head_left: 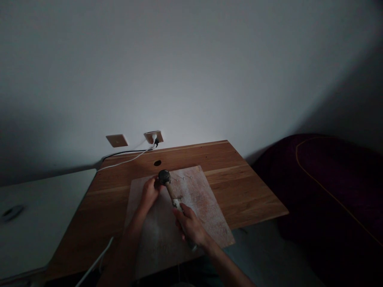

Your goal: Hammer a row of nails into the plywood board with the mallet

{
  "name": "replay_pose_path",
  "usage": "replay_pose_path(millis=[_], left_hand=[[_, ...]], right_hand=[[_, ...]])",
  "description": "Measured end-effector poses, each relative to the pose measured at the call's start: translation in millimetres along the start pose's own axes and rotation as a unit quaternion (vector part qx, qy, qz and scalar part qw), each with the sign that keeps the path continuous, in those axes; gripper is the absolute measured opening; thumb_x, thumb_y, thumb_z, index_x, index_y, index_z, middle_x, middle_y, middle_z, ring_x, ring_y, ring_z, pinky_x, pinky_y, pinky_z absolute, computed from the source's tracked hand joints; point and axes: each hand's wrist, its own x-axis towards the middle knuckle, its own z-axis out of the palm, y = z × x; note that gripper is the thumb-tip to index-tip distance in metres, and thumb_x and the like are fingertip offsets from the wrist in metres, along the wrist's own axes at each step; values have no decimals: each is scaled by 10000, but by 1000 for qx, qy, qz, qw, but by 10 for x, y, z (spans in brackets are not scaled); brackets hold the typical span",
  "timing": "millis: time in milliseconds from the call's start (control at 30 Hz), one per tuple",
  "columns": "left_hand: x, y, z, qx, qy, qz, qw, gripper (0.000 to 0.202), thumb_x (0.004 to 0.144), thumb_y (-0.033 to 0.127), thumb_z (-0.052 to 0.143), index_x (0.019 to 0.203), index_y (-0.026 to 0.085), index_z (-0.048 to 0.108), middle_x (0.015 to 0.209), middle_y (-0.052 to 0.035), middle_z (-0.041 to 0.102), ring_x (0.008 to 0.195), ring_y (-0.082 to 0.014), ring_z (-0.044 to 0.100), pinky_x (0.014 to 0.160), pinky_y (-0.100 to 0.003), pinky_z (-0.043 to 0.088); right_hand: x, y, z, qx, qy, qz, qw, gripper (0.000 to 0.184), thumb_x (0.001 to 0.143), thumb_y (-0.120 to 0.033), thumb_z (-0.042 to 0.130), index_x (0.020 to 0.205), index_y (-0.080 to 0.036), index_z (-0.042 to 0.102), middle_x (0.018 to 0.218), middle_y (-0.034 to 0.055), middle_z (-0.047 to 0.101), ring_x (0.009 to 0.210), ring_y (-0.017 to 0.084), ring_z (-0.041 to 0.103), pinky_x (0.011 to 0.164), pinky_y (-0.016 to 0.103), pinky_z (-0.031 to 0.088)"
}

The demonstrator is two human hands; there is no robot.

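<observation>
My right hand (191, 225) is wrapped around the handle of a hammer (170, 189) with a dark round head and a pale wooden handle, its grip end whitish. The hammer's head hangs over the upper left part of a worn, whitish board (161, 239). Right beside the head, partly behind it, is my left hand (151, 191), its fingers drawn together low over the board. The hammer covers those fingertips, so what they pinch cannot be made out. A few small, thin pieces that look like nails (183, 178) lie on the board to the right of the head.
Under the board is a brown wooden table (251, 191) with a cable hole (157, 163). A white table (38, 223) adjoins at left. Cables run from a wall socket (154, 137) along the back edge; another pale cable (95, 261) rises at front left. A dark purple covered shape (338, 191) stands right.
</observation>
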Motion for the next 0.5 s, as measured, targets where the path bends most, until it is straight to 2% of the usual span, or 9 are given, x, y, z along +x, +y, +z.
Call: replay_pose_path(millis=[100,167,267,333,367,433,500], left_hand=[[5,34,-24,-2,-7,33,999,289,769,225,686,1056,229,719,914,-55,800,927,-272,767,948,-425,599],[0,66,-47,16,18,57,998,253,786,223,692,1036,228,720,976,-75,796,1009,-287,751,1008,-461,578],[-67,153,-76,67,66,111,989,229,840,213,662,1059,227,729,1108,-116,773,1134,-322,702,1079,-515,528],[-167,252,-75,113,59,182,975,243,885,191,626,1100,222,735,1121,-124,760,1126,-319,694,1072,-509,525],[-232,312,-64,129,35,224,965,257,903,172,608,1120,222,736,1124,-122,758,1115,-308,697,1057,-488,535],[-371,444,-26,150,-63,306,938,323,938,130,574,1206,236,719,1176,-103,758,1134,-276,701,1037,-434,555],[-496,571,20,166,-145,367,904,416,958,67,527,1302,246,676,1250,-80,751,1169,-247,697,1037,-406,564]], right_hand=[[-219,37,-48,45,35,3,998,705,782,-895,621,999,-231,530,620,-98,485,395,82,413,343,216,359],[-393,92,-93,82,63,-8,995,754,745,-894,681,1074,-230,544,625,-100,477,419,91,421,370,224,402],[-563,176,-207,136,55,-2,989,710,693,-867,750,932,-240,520,601,-84,490,439,98,465,417,234,440],[-586,223,-314,163,76,15,984,691,649,-843,774,833,-258,456,549,-98,445,403,79,400,392,219,387],[-579,246,-371,160,97,26,982,683,639,-833,774,808,-266,433,525,-109,414,385,70,350,372,211,347],[-556,291,-478,118,131,46,983,649,657,-821,746,794,-271,429,497,-117,383,363,66,291,346,211,292],[-547,339,-550,39,147,45,987,600,714,-812,696,801,-260,477,507,-97,418,363,79,322,348,224,302]])
